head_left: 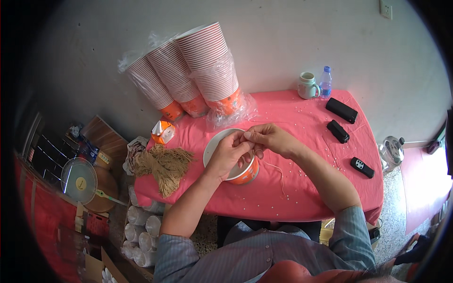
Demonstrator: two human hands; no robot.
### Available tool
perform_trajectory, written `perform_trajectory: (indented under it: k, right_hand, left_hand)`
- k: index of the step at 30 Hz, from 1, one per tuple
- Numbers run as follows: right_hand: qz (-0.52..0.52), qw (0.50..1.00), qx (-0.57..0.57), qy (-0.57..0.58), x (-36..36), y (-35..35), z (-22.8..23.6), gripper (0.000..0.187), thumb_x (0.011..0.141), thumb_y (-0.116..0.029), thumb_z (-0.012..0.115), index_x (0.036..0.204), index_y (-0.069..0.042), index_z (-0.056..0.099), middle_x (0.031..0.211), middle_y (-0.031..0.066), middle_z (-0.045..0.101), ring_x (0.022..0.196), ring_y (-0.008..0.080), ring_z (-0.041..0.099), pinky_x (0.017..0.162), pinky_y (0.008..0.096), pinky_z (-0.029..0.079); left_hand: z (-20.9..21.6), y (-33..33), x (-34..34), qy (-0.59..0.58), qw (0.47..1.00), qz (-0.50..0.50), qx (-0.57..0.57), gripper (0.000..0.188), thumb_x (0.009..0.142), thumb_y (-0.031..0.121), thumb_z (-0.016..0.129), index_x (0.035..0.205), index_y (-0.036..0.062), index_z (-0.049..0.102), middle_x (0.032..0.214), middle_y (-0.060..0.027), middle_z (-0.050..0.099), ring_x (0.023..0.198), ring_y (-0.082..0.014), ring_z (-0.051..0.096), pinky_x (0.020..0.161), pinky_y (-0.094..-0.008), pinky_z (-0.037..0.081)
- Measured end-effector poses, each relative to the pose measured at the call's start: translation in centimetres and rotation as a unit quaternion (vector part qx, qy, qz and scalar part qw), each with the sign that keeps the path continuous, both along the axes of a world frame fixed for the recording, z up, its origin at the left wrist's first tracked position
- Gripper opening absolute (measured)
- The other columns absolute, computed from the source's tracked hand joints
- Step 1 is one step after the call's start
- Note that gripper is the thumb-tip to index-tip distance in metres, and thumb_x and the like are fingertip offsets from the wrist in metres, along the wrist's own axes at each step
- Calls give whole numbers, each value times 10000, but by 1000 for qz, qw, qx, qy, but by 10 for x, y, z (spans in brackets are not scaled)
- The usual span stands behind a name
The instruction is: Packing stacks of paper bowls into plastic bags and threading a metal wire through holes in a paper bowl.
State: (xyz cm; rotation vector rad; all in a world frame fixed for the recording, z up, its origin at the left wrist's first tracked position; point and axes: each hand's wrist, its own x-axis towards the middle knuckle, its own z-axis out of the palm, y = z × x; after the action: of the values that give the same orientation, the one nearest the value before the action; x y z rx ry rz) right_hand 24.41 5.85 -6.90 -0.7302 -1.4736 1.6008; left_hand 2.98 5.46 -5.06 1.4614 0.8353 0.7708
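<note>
Over a white paper tub (242,178) with an orange outside, my left hand (229,153) and my right hand (270,138) meet fingertip to fingertip. Both are closed in a pinch; whatever lies between the fingers is too small to make out. A thin pale string (281,178) lies curved on the pink cloth right of the tub; its upper end runs toward my hands. Tiny white beads or grains dot the cloth. To the left lies a bundle of tan cords (165,165), loosely heaped at the table's edge.
Tall stacks of paper tubs (203,56) in clear plastic lean at the back left, near an orange-and-white packet (163,132). A mug (307,87), a water bottle (325,82) and black devices (341,110) stand or lie right. A fan (79,180) and plastic containers (141,231) are left.
</note>
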Motion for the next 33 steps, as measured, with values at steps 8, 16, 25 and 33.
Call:
perform_trajectory:
  k: [8, 16, 25, 33]
  right_hand:
    - [15, 999, -36, 35, 0, 0, 0, 336, 1116, -327, 658, 1248, -21, 704, 881, 56, 759, 678, 132, 666, 701, 282, 562]
    - [39, 996, -18, -82, 40, -13, 44, 509, 935, -35, 682, 1442, -23, 629, 869, 46, 746, 760, 120, 711, 689, 279, 585]
    - [-60, 996, 40, -44, 50, -13, 51, 273, 960, -5, 702, 1225, -47, 748, 891, 42, 764, 642, 95, 662, 580, 248, 518]
    - [-177, 978, 68, -86, 32, 9, 21, 166, 999, -116, 733, 1138, -30, 764, 910, 51, 791, 711, 92, 687, 620, 278, 541]
  left_hand:
    - [-10, 5, -5, -51, 997, 18, -55, 141, 1121, 189, 618, 1078, 58, 647, 845, -24, 705, 615, -65, 628, 509, -200, 452]
    - [0, 8, -1, -84, 993, 42, -73, 202, 1113, 225, 647, 996, 63, 677, 798, -11, 675, 588, -86, 618, 507, -214, 465]
    - [21, 3, 12, 177, 976, -79, 101, 250, 1105, 189, 655, 1082, -43, 745, 723, 16, 613, 597, -58, 544, 553, -251, 439]
    - [13, 9, 5, 143, 980, -116, 69, 226, 1109, 146, 610, 1075, -33, 743, 741, 10, 627, 613, -61, 572, 554, -239, 459]
